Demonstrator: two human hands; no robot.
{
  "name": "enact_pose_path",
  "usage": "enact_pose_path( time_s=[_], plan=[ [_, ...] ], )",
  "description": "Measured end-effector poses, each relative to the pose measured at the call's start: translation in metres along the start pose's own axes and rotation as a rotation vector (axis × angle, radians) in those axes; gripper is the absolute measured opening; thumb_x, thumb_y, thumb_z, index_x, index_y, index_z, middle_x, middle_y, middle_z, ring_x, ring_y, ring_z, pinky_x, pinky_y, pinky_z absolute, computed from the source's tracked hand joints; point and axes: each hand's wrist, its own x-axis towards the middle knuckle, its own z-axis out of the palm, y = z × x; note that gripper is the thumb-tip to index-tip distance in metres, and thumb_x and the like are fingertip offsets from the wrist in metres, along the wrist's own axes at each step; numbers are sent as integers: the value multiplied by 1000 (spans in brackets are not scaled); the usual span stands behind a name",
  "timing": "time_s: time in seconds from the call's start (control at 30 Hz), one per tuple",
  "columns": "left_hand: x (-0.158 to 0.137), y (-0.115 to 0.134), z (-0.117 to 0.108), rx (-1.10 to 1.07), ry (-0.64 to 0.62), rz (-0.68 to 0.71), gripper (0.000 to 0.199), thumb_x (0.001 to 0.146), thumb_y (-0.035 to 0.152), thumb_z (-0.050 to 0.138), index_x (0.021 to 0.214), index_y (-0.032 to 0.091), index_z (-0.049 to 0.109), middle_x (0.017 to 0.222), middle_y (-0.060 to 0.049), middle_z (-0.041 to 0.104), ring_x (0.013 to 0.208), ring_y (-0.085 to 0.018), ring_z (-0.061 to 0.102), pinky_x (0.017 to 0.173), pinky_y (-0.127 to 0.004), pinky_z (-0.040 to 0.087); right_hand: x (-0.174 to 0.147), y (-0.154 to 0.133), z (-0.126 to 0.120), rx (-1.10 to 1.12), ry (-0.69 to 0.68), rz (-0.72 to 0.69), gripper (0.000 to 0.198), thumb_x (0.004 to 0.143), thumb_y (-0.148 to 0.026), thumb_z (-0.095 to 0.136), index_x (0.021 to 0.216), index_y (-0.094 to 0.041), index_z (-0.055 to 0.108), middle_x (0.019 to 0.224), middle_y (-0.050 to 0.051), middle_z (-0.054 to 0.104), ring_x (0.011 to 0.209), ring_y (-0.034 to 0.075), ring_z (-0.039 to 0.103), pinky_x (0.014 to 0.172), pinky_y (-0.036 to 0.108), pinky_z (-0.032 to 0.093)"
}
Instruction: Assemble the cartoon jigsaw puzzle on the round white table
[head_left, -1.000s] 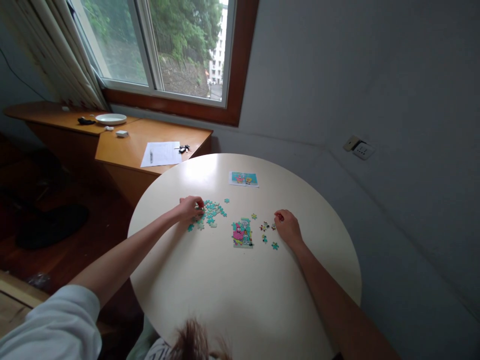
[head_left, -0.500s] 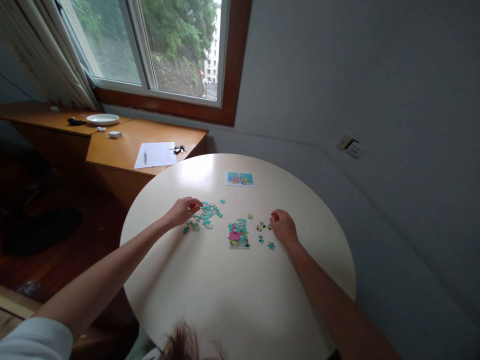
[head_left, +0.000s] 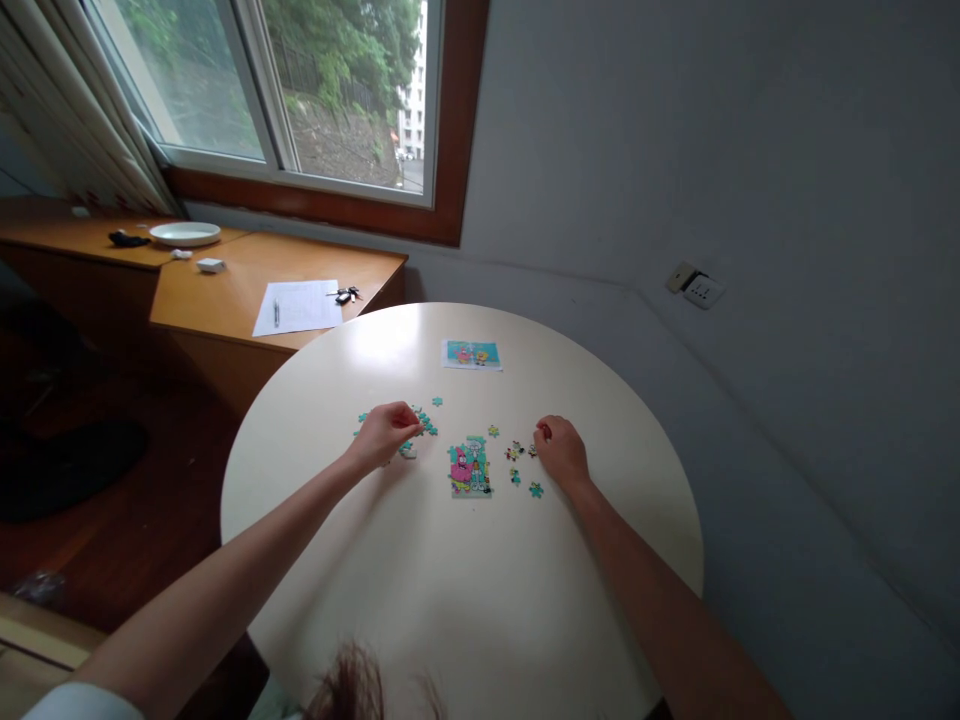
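Note:
My left hand (head_left: 386, 434) hovers over a loose pile of teal puzzle pieces (head_left: 427, 422), its thumb and fingers drawn together in a pinch. Whether a piece is between the fingertips is too small to see, and the hand covers much of the pile. To the right, my right hand (head_left: 562, 450) rests with curled fingers beside a few scattered puzzle pieces (head_left: 514, 452); what it may hold is hidden. Between the hands lies a partly joined puzzle (head_left: 471, 468) with a pink figure and a teal background. A single yellow-green piece (head_left: 493, 431) sits just above its right side.
A small reference picture (head_left: 472, 355) lies toward the far edge of the round white table (head_left: 480, 590). On the wooden desk (head_left: 225, 310) at the back left are a sheet of paper (head_left: 300, 308) with a pen, keys (head_left: 346, 295), a white box (head_left: 211, 265) and a white plate (head_left: 184, 234).
My left hand has moved right across the teal pile and its fingers have come together. My right hand stays by the loose pieces. The view has shifted slightly.

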Motion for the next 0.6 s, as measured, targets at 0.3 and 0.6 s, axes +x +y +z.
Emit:
enact_pose_path(
  time_s=[0.3, 0.6],
  plan=[
    [18, 10, 42, -146, -1, -65, 19, 61, 32, 71, 60, 16, 61, 70, -7, 71, 67, -18, 65, 63, -29, 48, 1, -2, -2, 32, 25, -2, 12, 75, -17, 42, 70, -22, 52, 72, 5, 57, 70, 19, 48, 70, 32, 39],
    [23, 3, 59, -158, -15, -41, 16, 61, 28, 69, 61, 16, 58, 66, -4, 68, 65, -17, 63, 62, -28, 48, 1, -4, -3, 40, -3, -20, 11, 75, -16, 44, 72, -22, 54, 73, 5, 58, 71, 19, 49, 70, 31, 40]
  ],
)
